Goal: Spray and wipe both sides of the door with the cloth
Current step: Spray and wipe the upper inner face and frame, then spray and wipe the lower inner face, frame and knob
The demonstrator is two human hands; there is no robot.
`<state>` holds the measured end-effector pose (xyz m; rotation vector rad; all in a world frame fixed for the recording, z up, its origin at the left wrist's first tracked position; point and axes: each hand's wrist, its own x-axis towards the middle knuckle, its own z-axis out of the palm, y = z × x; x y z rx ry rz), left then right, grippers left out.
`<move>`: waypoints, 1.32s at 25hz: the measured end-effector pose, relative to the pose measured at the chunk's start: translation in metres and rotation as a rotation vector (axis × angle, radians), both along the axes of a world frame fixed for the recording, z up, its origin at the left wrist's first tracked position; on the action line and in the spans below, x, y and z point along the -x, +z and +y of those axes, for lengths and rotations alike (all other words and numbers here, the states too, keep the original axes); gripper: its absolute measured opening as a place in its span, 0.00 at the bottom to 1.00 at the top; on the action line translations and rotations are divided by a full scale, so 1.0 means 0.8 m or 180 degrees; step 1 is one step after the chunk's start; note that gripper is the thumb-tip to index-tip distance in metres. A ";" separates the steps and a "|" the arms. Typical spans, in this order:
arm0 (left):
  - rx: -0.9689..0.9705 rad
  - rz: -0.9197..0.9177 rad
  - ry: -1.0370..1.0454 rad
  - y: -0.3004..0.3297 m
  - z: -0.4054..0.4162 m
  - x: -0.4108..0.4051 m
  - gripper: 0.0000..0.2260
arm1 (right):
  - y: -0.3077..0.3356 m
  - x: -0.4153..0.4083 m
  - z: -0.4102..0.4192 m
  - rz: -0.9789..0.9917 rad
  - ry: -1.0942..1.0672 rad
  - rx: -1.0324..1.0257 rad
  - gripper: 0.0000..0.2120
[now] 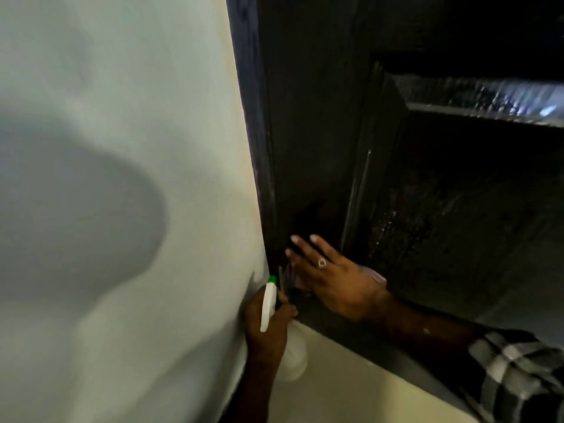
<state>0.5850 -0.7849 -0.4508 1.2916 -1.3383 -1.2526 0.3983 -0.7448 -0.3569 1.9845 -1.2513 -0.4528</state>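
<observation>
1 head-worn view, angled forward and down, close to the dark door beside the pale wall.

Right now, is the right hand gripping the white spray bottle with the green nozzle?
No, the left hand grips the white spray bottle; the right hand presses flat on the dark door.

Dark wooden panelled door: grain visible, dull sheen, wet speckles on lower panel. Pale painted wall: matt, smooth. White plastic spray bottle with green nozzle: smooth, semi-gloss. Checked fabric sleeve: soft weave.
</observation>
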 end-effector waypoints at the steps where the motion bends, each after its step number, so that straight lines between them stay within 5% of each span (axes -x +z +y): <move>1: -0.0111 -0.0126 -0.0012 -0.019 0.003 -0.003 0.20 | 0.025 -0.004 -0.014 -0.0012 0.0023 0.0192 0.28; 6: -0.0295 0.0092 0.0123 -0.073 0.030 0.001 0.27 | 0.159 -0.014 -0.097 -0.1517 0.0342 0.2458 0.17; 8: -0.0157 0.0010 0.0145 -0.101 0.035 0.003 0.32 | 0.103 -0.019 -0.095 -0.1471 0.0575 0.2138 0.17; 11: -0.0078 0.0000 0.0065 -0.135 0.041 0.006 0.21 | -0.066 -0.020 -0.052 -0.1261 0.0392 0.0883 0.21; 15: 0.0435 -0.0311 0.0010 -0.189 0.069 -0.010 0.14 | -0.227 -0.002 0.019 -0.1964 -0.0243 -0.0236 0.20; 22: 0.0629 -0.0699 -0.0694 -0.231 0.083 -0.033 0.13 | -0.185 -0.024 -0.054 -0.1656 0.0095 0.0680 0.19; 28: 0.0883 -0.0821 -0.0317 -0.273 0.072 -0.025 0.23 | -0.375 0.004 0.047 -0.2187 -0.0704 -0.0711 0.19; 31: 0.0769 -0.0537 -0.0148 -0.263 0.072 -0.019 0.20 | -0.327 0.005 0.046 -0.2595 -0.0796 -0.0148 0.19; 33: 0.0684 -0.0335 -0.0270 -0.257 0.072 -0.022 0.13 | -0.261 0.000 0.025 -0.2106 -0.0338 0.0185 0.20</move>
